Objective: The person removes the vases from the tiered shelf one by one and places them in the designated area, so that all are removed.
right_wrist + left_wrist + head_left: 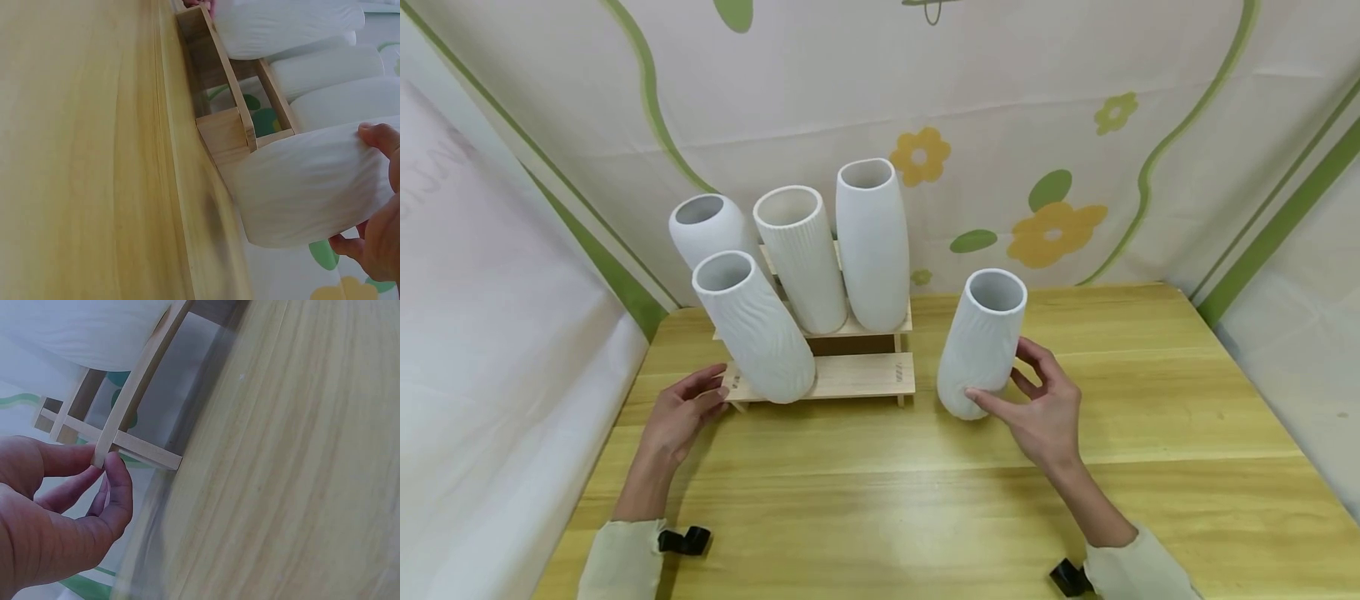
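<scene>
My right hand point(1047, 412) grips a white textured vase point(979, 354) low on its side, thumb in front and fingers behind. In the right wrist view this vase point(300, 187) appears slightly raised, with a shadow on the tabletop beneath. My left hand point(679, 417) pinches the left end of the lower step of a two-step wooden stand point(861, 375); the left wrist view shows thumb and fingers on its board point(122, 409). A wavy-patterned white vase point(760, 333) stands on that step's left part. Behind it, on the upper step, are a rounded vase point(715, 229), a ribbed vase point(805, 267) and a tall smooth vase point(874, 250).
The stand rests on a wood-grain table point(880, 500), near a white cloth backdrop point(1000, 108) with flowers and green lines. More white cloth point(497, 333) hangs along the left side. Bare board shows on the lower step right of the wavy-patterned vase.
</scene>
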### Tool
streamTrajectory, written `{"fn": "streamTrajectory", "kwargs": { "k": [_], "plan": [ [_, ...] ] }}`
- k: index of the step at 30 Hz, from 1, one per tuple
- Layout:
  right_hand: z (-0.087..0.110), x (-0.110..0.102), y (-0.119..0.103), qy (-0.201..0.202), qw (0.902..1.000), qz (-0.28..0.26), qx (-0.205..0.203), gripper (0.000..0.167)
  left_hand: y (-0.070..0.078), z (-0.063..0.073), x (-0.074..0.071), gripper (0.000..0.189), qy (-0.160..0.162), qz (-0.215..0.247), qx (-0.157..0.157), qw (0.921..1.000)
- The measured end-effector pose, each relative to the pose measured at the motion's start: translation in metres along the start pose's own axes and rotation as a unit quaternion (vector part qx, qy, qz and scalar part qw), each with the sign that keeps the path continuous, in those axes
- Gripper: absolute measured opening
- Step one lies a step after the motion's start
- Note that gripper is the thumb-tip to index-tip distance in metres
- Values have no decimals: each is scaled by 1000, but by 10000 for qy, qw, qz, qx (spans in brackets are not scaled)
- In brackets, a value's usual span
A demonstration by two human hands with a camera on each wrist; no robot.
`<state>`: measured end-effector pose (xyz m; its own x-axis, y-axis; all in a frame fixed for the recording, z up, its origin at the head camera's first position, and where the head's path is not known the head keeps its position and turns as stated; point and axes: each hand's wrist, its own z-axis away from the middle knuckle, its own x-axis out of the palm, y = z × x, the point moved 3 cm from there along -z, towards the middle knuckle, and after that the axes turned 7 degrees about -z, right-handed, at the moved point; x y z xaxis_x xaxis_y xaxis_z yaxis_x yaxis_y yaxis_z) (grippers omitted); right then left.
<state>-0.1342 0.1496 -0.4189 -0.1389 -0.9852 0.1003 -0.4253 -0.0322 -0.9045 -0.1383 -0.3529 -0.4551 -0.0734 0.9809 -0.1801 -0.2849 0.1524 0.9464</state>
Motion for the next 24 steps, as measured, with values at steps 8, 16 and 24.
{"fn": "streamTrajectory", "kwargs": {
  "k": [8,16,24],
  "plan": [
    [-7,5,9,141,9997,-13,208,79,0,2,0,59,18,-17,-35,10000],
    [-19,16,12,196,9997,-124,88,79,-2,0,0,60,19,4,-31,10000],
    [-26,30,16,213,9997,-121,61,79,-2,-1,0,60,30,6,-13,10000]
  ]
}}
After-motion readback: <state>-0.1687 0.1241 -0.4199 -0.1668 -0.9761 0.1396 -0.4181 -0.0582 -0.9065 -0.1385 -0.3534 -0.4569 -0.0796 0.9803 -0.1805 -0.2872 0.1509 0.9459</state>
